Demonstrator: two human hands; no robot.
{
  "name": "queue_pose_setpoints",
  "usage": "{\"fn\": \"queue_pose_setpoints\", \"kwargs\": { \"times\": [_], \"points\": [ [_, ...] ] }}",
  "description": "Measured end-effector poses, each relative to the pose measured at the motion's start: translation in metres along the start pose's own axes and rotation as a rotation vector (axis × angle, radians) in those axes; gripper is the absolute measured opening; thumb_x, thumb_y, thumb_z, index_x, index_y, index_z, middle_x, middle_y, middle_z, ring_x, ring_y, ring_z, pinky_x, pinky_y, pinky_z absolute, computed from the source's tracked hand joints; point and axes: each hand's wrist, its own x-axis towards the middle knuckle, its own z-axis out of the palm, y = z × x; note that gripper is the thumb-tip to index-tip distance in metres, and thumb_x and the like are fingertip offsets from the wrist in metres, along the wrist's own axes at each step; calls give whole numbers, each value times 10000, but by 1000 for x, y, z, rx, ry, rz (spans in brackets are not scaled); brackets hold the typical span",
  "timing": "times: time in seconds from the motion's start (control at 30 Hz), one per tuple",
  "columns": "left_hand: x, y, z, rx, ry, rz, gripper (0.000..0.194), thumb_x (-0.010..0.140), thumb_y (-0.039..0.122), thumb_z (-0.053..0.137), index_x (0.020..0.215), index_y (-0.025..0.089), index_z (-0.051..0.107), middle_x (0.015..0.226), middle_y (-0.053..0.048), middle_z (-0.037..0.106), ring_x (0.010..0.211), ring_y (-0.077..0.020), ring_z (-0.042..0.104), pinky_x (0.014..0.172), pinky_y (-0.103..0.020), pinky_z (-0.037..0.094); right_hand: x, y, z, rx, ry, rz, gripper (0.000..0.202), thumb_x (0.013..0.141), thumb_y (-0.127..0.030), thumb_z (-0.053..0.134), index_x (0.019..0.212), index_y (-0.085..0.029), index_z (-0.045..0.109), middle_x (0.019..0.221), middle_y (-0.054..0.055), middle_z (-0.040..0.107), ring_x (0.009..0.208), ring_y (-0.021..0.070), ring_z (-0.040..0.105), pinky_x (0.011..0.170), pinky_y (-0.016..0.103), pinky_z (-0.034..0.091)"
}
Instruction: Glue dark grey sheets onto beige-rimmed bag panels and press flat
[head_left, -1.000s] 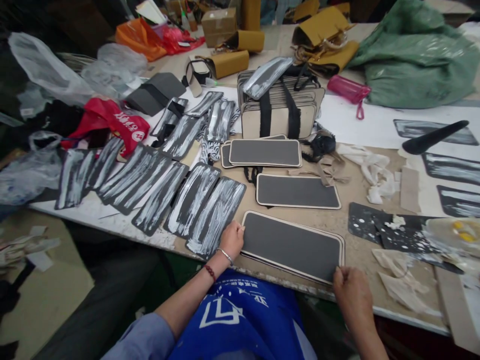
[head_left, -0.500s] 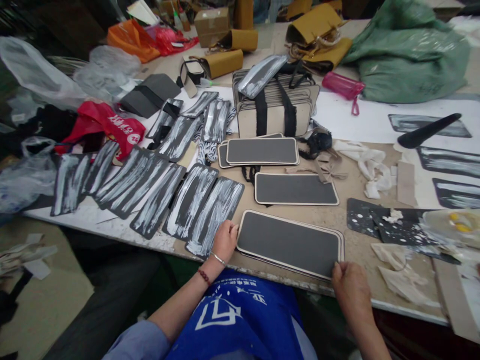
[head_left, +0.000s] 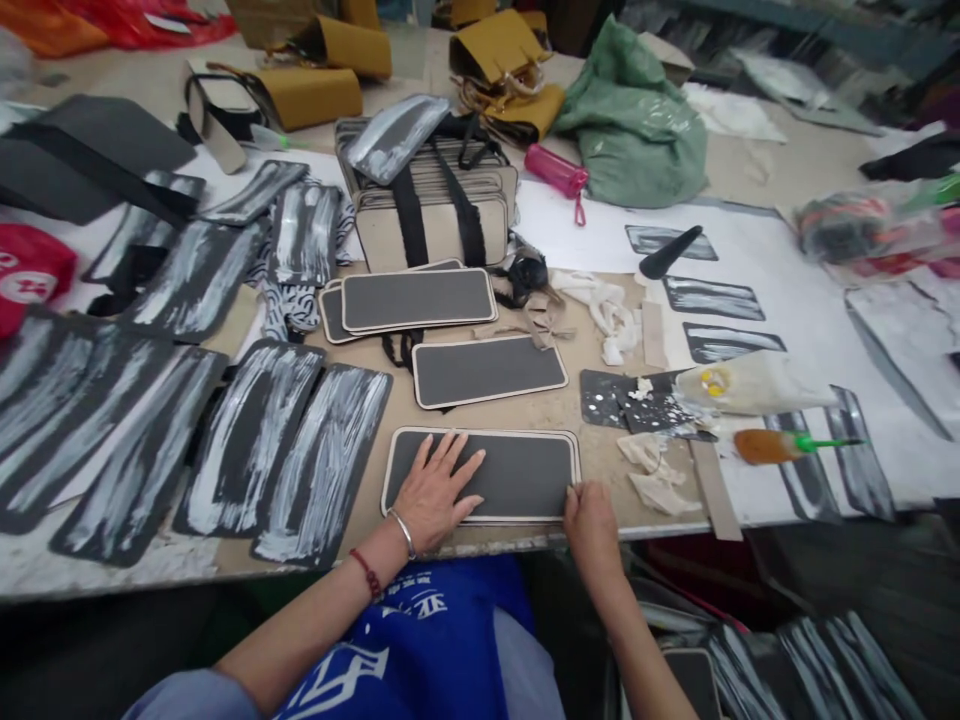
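At the table's front edge lies a small stack of dark grey panels [head_left: 525, 470] with cream borders and rounded corners. My left hand [head_left: 435, 492] rests on the left part of the top panel, fingers spread and flat. At its lower right corner, my right hand [head_left: 592, 515] pinches the edge between thumb and curled fingers. Just behind sits another dark grey panel [head_left: 487, 372], and farther back a short pile of similar panels [head_left: 420, 298]. Left of my left hand lie dark pieces smeared with white [head_left: 322, 465].
A strapped bundle of panels [head_left: 435, 225] stands behind. To the right are a glue bottle with green nozzle [head_left: 772, 446], a cloudy plastic bag [head_left: 757, 383] and a black tool [head_left: 671, 252]. A pink pouch [head_left: 556, 172] and a green sack [head_left: 630, 120] lie farther back.
My left hand has moved from the panel's left edge onto its top and spread flat. My right hand stays at the right corner. The view has swung right, and the front stack lies straighter.
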Motion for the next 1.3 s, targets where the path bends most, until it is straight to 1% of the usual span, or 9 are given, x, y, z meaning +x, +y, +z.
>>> {"fn": "queue_pose_setpoints", "kwargs": {
  "times": [0.23,0.4,0.47,0.57,0.67,0.73,0.8,1.03,1.3],
  "points": [
    [-1,-5,6,6,-25,-25,573,796,488,457,1315,273,343,1421,-102,288,1324,-284,187,1062,-514,164,-2,0,2,-24,-18,22,191,858,-266,268,715,-212,384,711,53,445,697,193,421,655,319,347],
    [-1,-6,7,26,-28,-15,594,792,509,448,1320,261,335,1424,-97,285,1321,-283,196,1067,-509,147,3,1,-13,4,9,-9,235,862,-355,305,707,-208,405,687,41,442,691,193,436,651,330,377],
    [0,-7,7,38,-27,-5,608,787,522,448,1322,260,330,1426,-96,281,1319,-282,199,1065,-503,153,7,-11,-19,-28,71,-35,268,856,-399,341,800,-172,472,759,77,487,774,219,464,696,360,399],
    [-1,-7,8,71,-33,-7,617,785,543,431,1324,261,326,1428,-95,277,1321,-278,198,1063,-493,158,13,-49,-16,-23,106,-182,402,863,-384,360,1093,-75,475,1056,183,513,1051,270,433,850,412,388],
    [-1,-7,10,107,-45,-10,627,780,558,424,1318,247,340,1415,-102,304,1313,-281,220,1053,-490,171,17,-89,4,26,-45,-435,531,864,-355,369,1297,-52,323,1328,194,364,1265,271,255,979,432,312],
    [0,-8,12,125,-46,-4,662,764,580,430,1316,224,348,1405,-110,323,1305,-286,240,1048,-488,176,20,-98,17,25,-129,-544,584,857,-363,384,1343,-65,260,1387,163,302,1311,254,171,1029,436,255],
    [0,-8,13,135,-39,1,711,741,614,433,1319,208,343,1403,-115,326,1301,-291,247,1050,-485,167,23,-89,22,-6,-161,-567,617,852,-371,399,1360,-67,227,1407,148,275,1324,245,134,1054,438,213],
    [1,-9,14,121,-59,-19,780,708,654,440,1344,227,290,1407,-111,319,1302,-298,236,1058,-492,104,40,-20,8,-91,-109,-519,716,844,-438,405,1383,-56,130,1412,175,247,1324,263,127,1050,468,209],
    [2,-9,11,76,-156,-77,903,642,695,479,1363,213,230,1424,-129,271,1319,-335,166,1050,-563,72,43,-15,13,-35,-66,-522,725,849,-474,358,1388,-61,106,1414,188,225,1301,301,187,1026,519,220]
  ]
}}
